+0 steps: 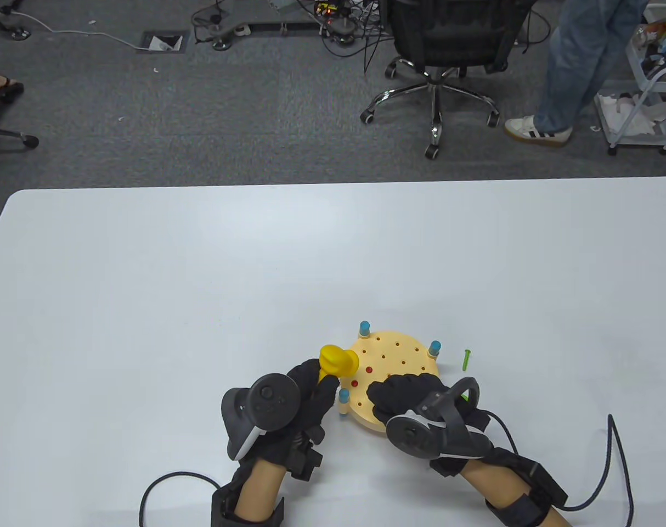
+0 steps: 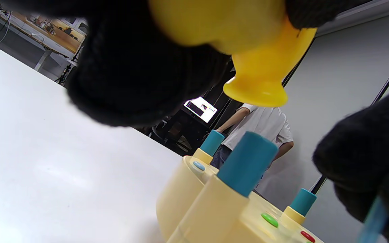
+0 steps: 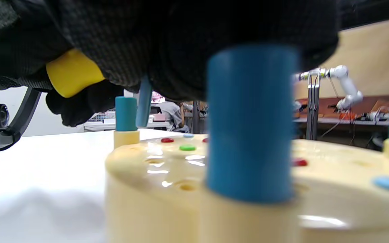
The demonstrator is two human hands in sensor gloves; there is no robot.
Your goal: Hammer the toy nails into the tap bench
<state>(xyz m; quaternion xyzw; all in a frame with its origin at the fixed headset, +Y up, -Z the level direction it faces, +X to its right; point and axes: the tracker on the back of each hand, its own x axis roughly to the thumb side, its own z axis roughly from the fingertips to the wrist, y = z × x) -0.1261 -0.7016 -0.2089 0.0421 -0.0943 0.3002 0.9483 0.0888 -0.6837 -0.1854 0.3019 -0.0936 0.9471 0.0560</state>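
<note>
1. Three views catalogued; table view first. Tap bench (image 1: 390, 379), a round cream pegboard with blue corner posts, sits near the front edge of the bench (image 1: 146, 285), right of centre. Left hand (image 1: 305, 395) grips a yellow toy hammer (image 1: 337, 359), fingers wrapped round the handle, the head poised over the board's left rim. Right hand (image 1: 407, 398) rests over the board's near side. One green nail (image 1: 466, 359) lies loose on the bench, just beside the board's right edge. Red nail heads (image 1: 368, 369) sit flush in the board.

2. Left wrist view. Hammer face (image 2: 257, 91) hangs above the board, apart from it, near a blue post (image 2: 247, 162). Right-hand fingers (image 2: 366, 158) at the right edge pinch a pale blue nail (image 2: 371, 219). Green (image 2: 269, 219) and red (image 2: 307, 236) heads lie seated.

3. Right wrist view. The blue nail (image 3: 144, 104) stands near upright under the right-hand fingers (image 3: 181, 50); whether its tip sits in a hole cannot be told.

4. Judgement: step in hand is steadying a nail for a strike. The next move calls for a light, square tap on the nail head, with the pinching fingers kept clear of the hammer face.
</note>
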